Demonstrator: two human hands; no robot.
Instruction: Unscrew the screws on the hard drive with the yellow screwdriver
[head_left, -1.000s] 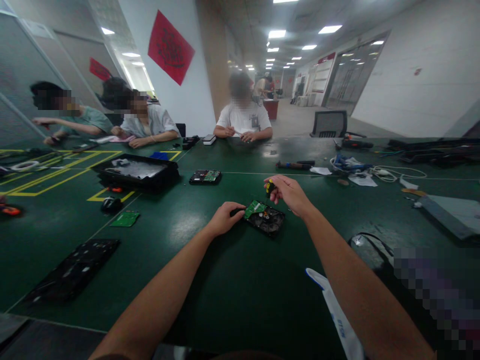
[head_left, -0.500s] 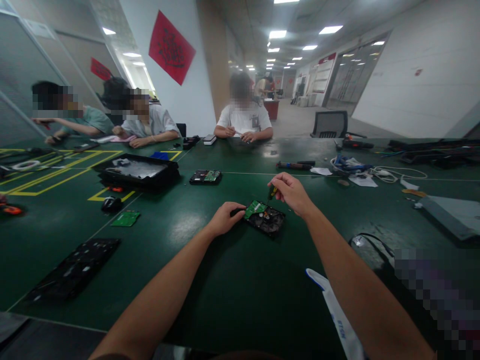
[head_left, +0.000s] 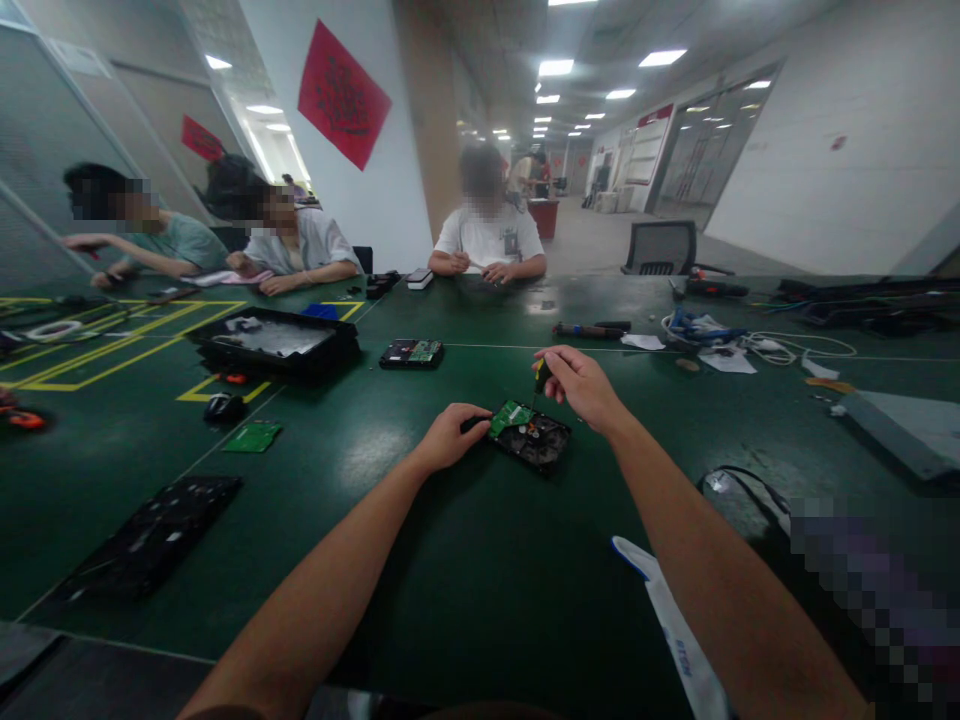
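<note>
Green covered the long table (head_left: 465, 560), glossy under the ceiling lights (head_left: 556, 68), and yellow tape (head_left: 135, 345) marked out boxes on its left side. Beyond it ran an open office: white pillar (head_left: 289, 60), mesh-backed chair (head_left: 660, 247), a co-worker in a white shirt (head_left: 487, 240) seated straight across. On the pillar, bold black characters filled a red diamond poster (head_left: 344, 95), too blurred to read surely; blue letters on a white strip (head_left: 679, 630) at the near edge were just as hard to make out.

And right at the centre, flat on the table, sat the hard drive (head_left: 551, 445)! Its long axis slanted from far left to near right, green circuit board (head_left: 510, 418) at the left end. The left hand (head_left: 450, 435) had that end pinched between thumb and fingers; the right hand (head_left: 581, 385) gripped a yellow-and-black screwdriver (head_left: 542, 374), shaft pointing down at the drive's far edge, contact impossible to tell.
</note>
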